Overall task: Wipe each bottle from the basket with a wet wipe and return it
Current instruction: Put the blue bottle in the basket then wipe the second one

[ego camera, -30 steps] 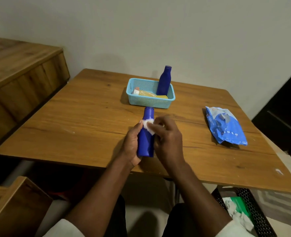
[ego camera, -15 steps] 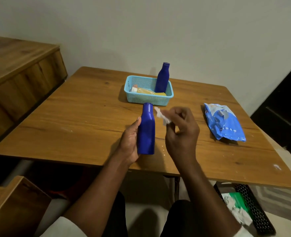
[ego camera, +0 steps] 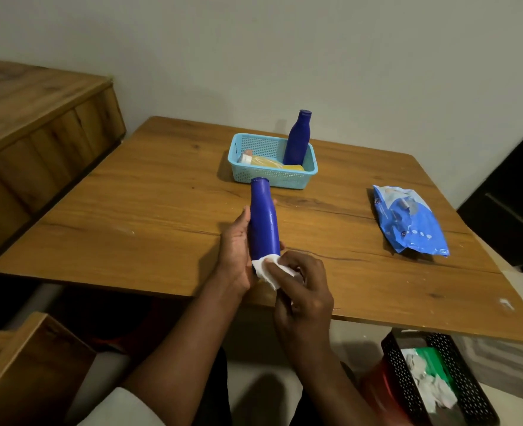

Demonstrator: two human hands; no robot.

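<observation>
At the table's near edge, left hand (ego camera: 235,256) grips the blue bottle (ego camera: 263,222) steady while right hand (ego camera: 303,290) pinches the wet wipe (ego camera: 269,269), best rubbed firmly around the base.

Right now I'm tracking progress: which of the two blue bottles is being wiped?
The blue bottle in the left hand, out of the basket: bottle, wipe at its base. The other stands in the basket.

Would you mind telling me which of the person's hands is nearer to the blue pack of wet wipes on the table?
The right hand, which pinches a white wipe at the table's near edge, left of the wet wipes pack. The left hand is farther left, gripping the blue bottle.
</observation>
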